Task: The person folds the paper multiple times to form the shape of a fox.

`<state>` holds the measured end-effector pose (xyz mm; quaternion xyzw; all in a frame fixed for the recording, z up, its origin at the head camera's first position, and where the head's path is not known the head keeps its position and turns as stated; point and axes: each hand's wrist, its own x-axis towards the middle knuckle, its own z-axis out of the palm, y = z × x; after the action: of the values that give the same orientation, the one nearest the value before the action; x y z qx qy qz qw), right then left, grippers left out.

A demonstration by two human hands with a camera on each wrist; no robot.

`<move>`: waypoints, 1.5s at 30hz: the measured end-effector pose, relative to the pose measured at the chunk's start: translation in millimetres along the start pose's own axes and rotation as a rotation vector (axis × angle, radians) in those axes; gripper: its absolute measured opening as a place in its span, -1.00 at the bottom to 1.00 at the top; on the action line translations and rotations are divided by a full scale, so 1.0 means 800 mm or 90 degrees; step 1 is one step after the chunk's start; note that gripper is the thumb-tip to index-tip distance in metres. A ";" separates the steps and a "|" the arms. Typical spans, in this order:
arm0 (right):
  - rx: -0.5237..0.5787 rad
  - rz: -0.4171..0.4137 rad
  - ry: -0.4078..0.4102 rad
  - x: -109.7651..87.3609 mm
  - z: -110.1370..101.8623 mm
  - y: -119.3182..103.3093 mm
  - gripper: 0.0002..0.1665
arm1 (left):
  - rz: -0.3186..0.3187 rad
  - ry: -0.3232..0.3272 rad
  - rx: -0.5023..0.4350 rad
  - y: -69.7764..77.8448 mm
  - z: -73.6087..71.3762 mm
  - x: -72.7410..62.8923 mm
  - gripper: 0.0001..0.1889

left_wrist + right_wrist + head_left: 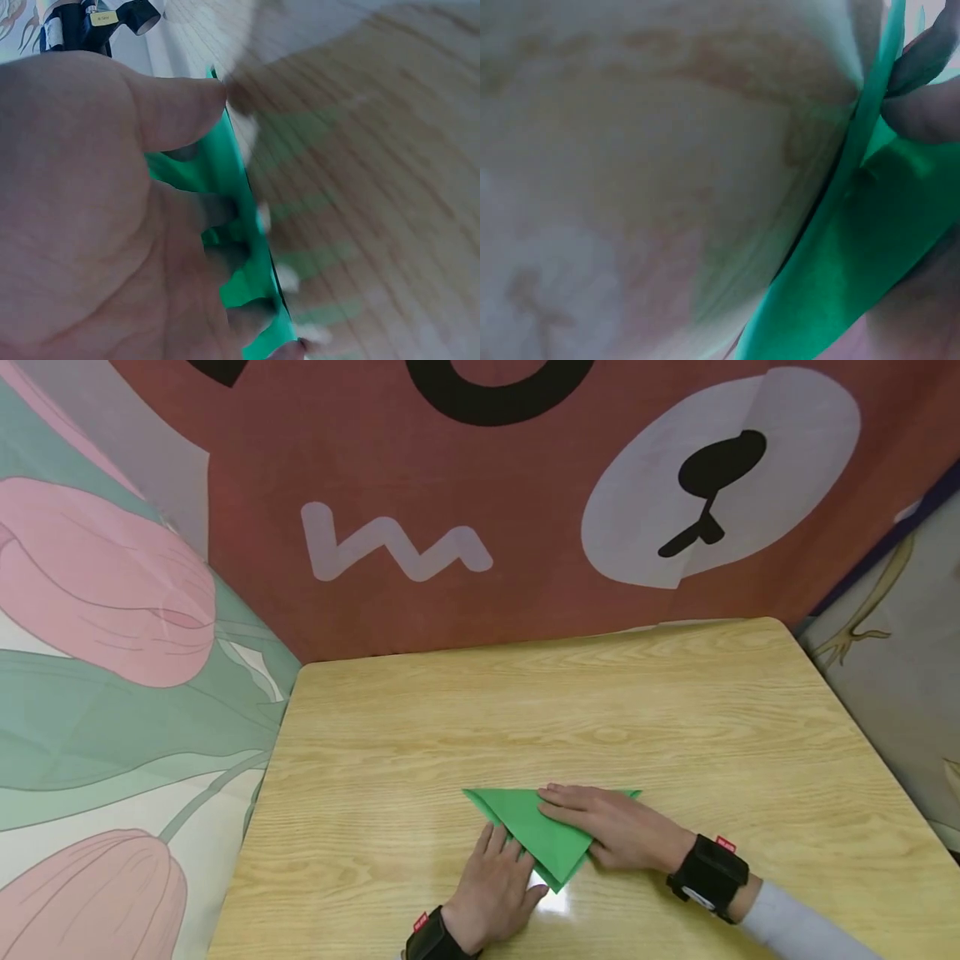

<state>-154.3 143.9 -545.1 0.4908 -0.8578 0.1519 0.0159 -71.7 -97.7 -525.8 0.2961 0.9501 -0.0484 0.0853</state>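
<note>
A sheet of green paper (pixel 551 839), folded into a triangle, lies on the wooden table with its long edge at the far side and one corner toward the person. My right hand (pixel 611 822) rests on its right part, fingers extended over the top and thumb near the right slanting edge. From the near left, my left hand (pixel 495 889) touches the left slanting edge with outstretched fingertips. Layered edges show along that side. Up close, the left wrist view has the green paper (pixel 225 161) along the fingertips; the right wrist view shows a paper fold (pixel 885 225) beside the fingers.
The wood-grain table (pixel 375 735) meets a reddish-brown cloth (pixel 525 602) with a printed cartoon face at the back. A flower-printed cloth (pixel 97 718) hangs at the left, and a pale printed cloth (pixel 900 693) at the right. Both wrists wear black bands (pixel 708 877).
</note>
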 end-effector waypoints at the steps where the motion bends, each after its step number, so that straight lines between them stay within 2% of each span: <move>1: 0.000 0.004 -0.009 0.000 0.000 -0.001 -0.02 | -0.001 -0.003 -0.002 0.000 0.000 0.000 -0.31; 8: 0.006 0.020 -0.048 0.000 0.001 -0.006 -0.08 | -0.008 -0.002 0.002 -0.001 0.000 -0.002 -0.33; 11: 0.012 0.022 -0.053 -0.001 0.001 -0.008 -0.01 | -0.014 -0.008 0.004 -0.001 0.000 -0.004 -0.34; 16: 0.026 0.041 -0.059 -0.003 0.002 -0.010 0.21 | -0.031 -0.043 -0.023 -0.001 -0.002 -0.007 -0.33; 20: 0.011 0.057 -0.056 -0.004 0.002 -0.010 0.25 | -0.039 -0.053 -0.034 -0.001 -0.002 -0.009 -0.31; 26: -0.031 0.060 -0.033 -0.006 0.003 -0.012 0.29 | -0.039 -0.058 -0.015 -0.001 -0.003 -0.010 -0.31; 31: -0.033 0.064 -0.040 -0.006 0.002 -0.014 0.31 | -0.041 -0.063 -0.014 -0.005 -0.016 -0.016 -0.32; 34: -0.020 0.072 -0.042 -0.007 0.000 -0.014 0.24 | -0.050 -0.069 -0.028 -0.009 -0.031 -0.022 -0.35; 37: -0.012 0.074 -0.034 -0.008 0.000 -0.015 0.07 | -0.052 -0.054 -0.023 -0.011 -0.047 -0.026 -0.44; 40: -0.010 0.074 -0.030 -0.010 0.001 -0.015 -0.06 | -0.040 -0.005 -0.017 -0.013 -0.057 -0.023 -0.58; 43: -0.006 0.072 -0.034 -0.012 0.001 -0.015 -0.12 | -0.018 0.057 -0.027 -0.012 -0.062 -0.013 -0.65; 45: -0.005 0.067 -0.041 -0.012 0.002 -0.014 -0.16 | -0.003 0.083 -0.041 -0.012 -0.061 -0.003 -0.63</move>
<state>-140.1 146.0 -545.9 0.4499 -0.8829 0.1332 -0.0175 -81.9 -99.8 -477.1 0.2933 0.9554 0.0013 0.0329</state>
